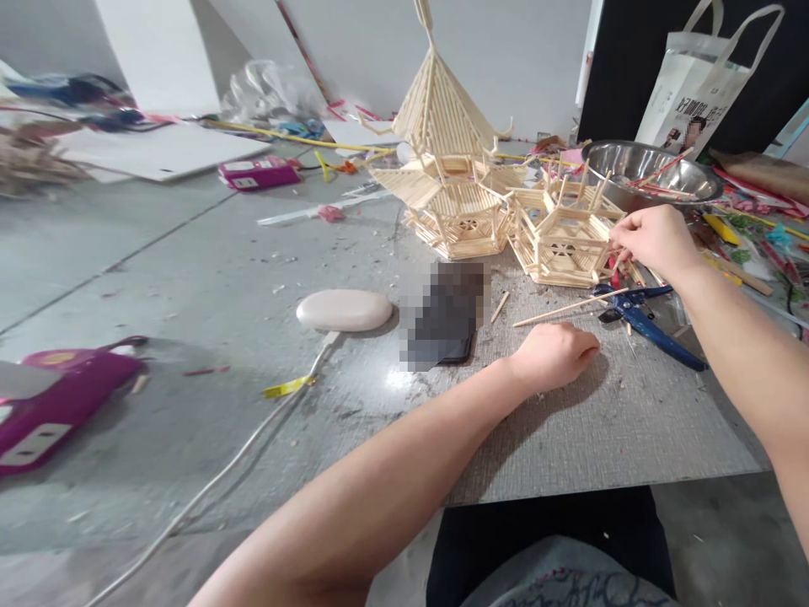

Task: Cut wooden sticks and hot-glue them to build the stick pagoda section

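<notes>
My left hand [556,358] rests on the grey table in a loose fist, with nothing poking out of it. A thin wooden stick [556,309] lies just beyond it. My right hand [661,244] is pinched at the right side of a small open frame of wooden sticks [562,244]; what the fingertips hold, if anything, I cannot make out. Below that hand lie blue-handled cutters [657,333] and some loose sticks. Left of the frame stands a stick-built pagoda [446,126] with a pointed roof.
A phone [442,316] and a white oval case [345,310] on a cable lie left of my left hand. Behind my right hand stand a metal bowl [657,202] with sticks and a white bag [686,97]. Purple power strips [259,173] lie at left. Scraps cover the right side.
</notes>
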`<state>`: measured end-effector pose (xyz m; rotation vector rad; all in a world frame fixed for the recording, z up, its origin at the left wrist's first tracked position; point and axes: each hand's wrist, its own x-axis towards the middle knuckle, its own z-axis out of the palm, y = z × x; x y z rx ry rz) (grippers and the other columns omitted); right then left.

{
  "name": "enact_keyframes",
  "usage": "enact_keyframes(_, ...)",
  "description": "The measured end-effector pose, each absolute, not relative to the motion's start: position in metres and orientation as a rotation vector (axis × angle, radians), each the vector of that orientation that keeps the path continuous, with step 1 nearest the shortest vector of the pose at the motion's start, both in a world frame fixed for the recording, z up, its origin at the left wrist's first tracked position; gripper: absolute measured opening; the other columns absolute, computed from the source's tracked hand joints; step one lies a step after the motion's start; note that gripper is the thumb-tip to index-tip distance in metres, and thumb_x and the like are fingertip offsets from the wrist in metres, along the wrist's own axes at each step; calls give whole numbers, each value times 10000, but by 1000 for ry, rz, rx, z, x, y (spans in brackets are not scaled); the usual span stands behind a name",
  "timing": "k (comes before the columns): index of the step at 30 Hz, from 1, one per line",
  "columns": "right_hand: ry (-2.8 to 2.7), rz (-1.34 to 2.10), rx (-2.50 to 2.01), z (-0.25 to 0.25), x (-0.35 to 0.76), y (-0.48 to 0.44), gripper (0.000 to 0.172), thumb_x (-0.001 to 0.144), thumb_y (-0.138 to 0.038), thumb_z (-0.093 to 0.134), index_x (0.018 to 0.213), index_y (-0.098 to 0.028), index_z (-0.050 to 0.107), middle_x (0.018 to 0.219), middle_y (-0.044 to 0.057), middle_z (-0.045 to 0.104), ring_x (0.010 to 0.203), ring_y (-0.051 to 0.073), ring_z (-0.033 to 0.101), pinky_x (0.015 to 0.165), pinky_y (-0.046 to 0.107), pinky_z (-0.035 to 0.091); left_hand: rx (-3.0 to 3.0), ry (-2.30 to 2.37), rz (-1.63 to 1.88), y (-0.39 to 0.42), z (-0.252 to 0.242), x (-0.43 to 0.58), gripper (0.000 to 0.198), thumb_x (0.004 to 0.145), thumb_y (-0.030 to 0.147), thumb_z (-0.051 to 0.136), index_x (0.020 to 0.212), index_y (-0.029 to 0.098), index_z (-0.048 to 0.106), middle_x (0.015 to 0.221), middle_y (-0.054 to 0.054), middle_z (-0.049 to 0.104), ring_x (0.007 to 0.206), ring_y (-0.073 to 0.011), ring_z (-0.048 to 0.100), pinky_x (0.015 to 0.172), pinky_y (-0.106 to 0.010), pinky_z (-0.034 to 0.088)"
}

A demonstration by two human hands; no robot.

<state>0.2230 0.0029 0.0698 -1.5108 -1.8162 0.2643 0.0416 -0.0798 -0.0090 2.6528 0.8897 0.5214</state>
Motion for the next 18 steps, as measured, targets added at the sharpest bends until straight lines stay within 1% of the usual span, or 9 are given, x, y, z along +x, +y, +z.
enact_keyframes(4,-1799,206,-1540,70,224,3,154,666,-146,592,519,-180,624,396,-26,505,401,116,536,590,343,503,2654,885,521,-79,-9,41,289,857,270,382,817,169,650,735,-57,666,718,-152,621,652,-253,459)
enact_keyframes(6,-1789,195,-1501,69,225,4,159,665,-143,600,511,-179,614,395,-29,498,409,111,535,597,341,508,2658,886,510,-79,-9,41,286,856,264,383,823,170,651,740,-57,668,719,-153,622,650,-252,458)
enact_keyframes(9,-1756,212,-1462,68,227,3,169,668,-156,605,501,-183,596,408,-26,510,397,99,528,543,310,505,2662,892,496,-79,-9,41,285,856,256,383,826,169,653,746,-58,670,720,-155,622,642,-253,457)
enact_keyframes(12,-1657,285,-1476,67,229,1,152,685,-198,600,535,-179,601,467,0,562,397,104,544,462,276,484,2662,885,497,-80,-8,41,288,857,256,381,821,168,652,746,-59,668,718,-154,619,640,-255,456)
enact_keyframes(15,-1526,452,-1445,66,232,-5,124,699,-239,594,596,-172,613,548,30,608,419,111,565,411,249,466,2653,880,507,-80,-8,41,294,861,264,378,809,166,650,739,-60,664,716,-151,617,650,-257,457)
enact_keyframes(18,-1414,622,-1368,64,234,-17,111,698,-257,600,624,-175,603,579,30,617,424,99,559,401,232,462,2650,876,513,-79,-8,41,288,860,269,385,811,166,650,736,-60,663,712,-149,616,652,-255,457)
